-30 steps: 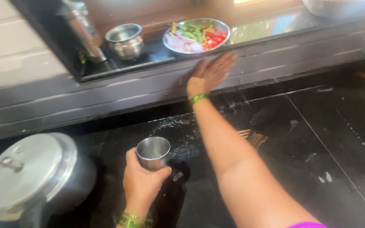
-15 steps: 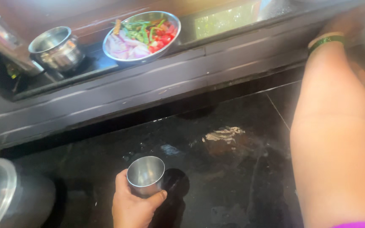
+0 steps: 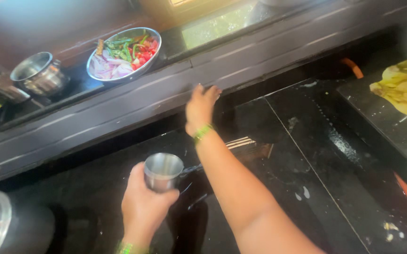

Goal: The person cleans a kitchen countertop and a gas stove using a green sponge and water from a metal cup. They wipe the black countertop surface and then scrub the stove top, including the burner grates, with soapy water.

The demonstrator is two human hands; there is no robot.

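Note:
My left hand (image 3: 144, 204) grips a small steel cup (image 3: 162, 171) from below, holding it upright just above the black stone counter (image 3: 307, 160). My right hand (image 3: 200, 107) reaches forward over the counter, fingers spread and empty, close to the dark ledge (image 3: 119, 103) along the back wall. A green bangle sits on that wrist. On the ledge, beyond and left of this hand, stands a steel plate (image 3: 123, 53) of cut onion, green chillies and tomato.
A small steel pot (image 3: 39, 73) stands on the ledge at the left. A steel pressure cooker (image 3: 6, 228) sits at the bottom left of the counter. Yellow peels (image 3: 399, 87) lie at the right edge, and scraps dot the counter at the lower right.
The view swung back to the left. My right hand came in from the far right toward the middle of the ledge. The left hand kept the cup in about the same place.

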